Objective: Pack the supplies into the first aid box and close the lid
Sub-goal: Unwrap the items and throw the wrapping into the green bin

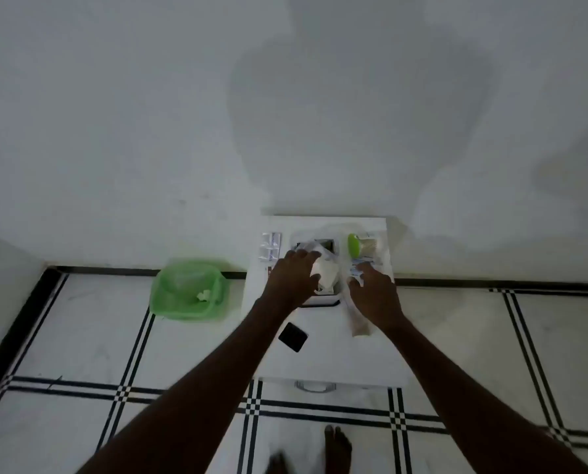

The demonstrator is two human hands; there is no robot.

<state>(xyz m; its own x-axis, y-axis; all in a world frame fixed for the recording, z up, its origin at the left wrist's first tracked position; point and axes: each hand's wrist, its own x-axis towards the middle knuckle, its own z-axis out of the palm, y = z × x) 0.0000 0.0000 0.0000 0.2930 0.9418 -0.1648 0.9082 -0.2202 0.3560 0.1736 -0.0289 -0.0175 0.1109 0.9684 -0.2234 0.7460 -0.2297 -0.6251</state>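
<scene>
Left hand [297, 277] sits over the open first aid box [319, 268] in the middle of the white surface [337, 354]. Its fingers [306, 256] are curled around a white pouch in clear wrap [325, 273], which sits directly under and just right of the fingertips, already inside the box mouth. Judgement: this piece is being pressed in, not lifted out.

Right hand [374, 295] rests on a flat printed sachet [362, 265] just right of the box. Fingers spread and laid on it, tips touching; can't tell if it's pinched or only pinned down. The sachet's long axis runs away from the person, roughly in line with the fingers.

Key relation: the box lies left of the right fingers, very near, so the sachet needs only a short sideways shift. Right hand is the nearer one for it.

Still outside the box: green-capped container [357, 244] lying on its side beyond the right fingertips, long axis left-right; blister strips [270, 246] beyond and left of the left fingers; beige pack [359, 326] under the right wrist. Lid position unclear.

Judgement: packing is partway; closing not near.
</scene>
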